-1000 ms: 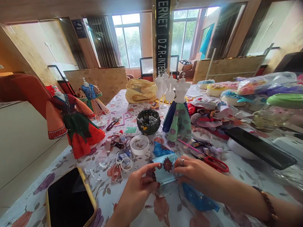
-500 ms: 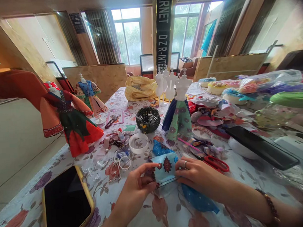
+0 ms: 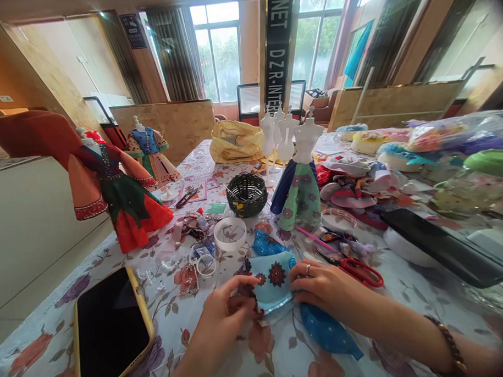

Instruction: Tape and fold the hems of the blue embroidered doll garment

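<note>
Floral-clothed tabletop [image 3: 282, 352] carries a light-blue fabric piece [image 3: 275, 275], long axis running left to right, pinched at its left edge by the left hand [image 3: 223, 321] and at its right edge by the right hand [image 3: 325, 287], both equally near.

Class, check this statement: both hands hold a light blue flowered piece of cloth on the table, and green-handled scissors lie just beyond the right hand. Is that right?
Not quite. The scissors have red handles, not green, as the head view shows. The rest stands: the left hand and right hand hold the light blue flowered piece of cloth on the table.
</note>
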Tool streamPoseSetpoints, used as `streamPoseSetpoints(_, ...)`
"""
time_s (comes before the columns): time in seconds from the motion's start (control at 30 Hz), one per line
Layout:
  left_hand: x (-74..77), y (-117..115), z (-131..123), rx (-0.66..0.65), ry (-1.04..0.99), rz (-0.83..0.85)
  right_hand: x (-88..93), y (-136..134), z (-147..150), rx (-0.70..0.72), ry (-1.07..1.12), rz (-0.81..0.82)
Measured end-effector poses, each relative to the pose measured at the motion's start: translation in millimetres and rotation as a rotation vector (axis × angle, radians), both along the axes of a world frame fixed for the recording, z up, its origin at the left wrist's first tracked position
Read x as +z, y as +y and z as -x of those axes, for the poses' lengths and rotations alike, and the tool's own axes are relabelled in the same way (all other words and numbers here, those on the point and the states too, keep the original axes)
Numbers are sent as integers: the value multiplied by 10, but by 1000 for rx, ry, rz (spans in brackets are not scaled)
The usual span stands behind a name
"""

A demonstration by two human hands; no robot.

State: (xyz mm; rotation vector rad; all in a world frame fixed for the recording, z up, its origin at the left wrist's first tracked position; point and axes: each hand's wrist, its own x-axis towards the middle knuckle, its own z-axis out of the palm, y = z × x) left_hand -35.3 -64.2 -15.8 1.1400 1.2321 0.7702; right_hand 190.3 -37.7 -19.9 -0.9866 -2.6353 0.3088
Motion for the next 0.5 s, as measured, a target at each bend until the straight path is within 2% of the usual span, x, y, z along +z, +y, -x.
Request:
streamPoseSetpoints(0.07,9,-13,22,-5,29,-13,-27,8,-8,15,8,5)
streamPoseSetpoints(0.17,17,-72,42,-2,143,-153,-22,-1,-16,7,-1,14)
streamPoseSetpoints(0.3,-3,-210,7,81,466,-363,14,-63,-36,-13,74,37)
streamPoseSetpoints(0.4,-21,-296,-40,96,710,-351,19,-132,-35,-7,117,97)
streamPoseSetpoints(0.5,-58,-335,-72,16,764,-309,6,-187,1,-19,140,84)
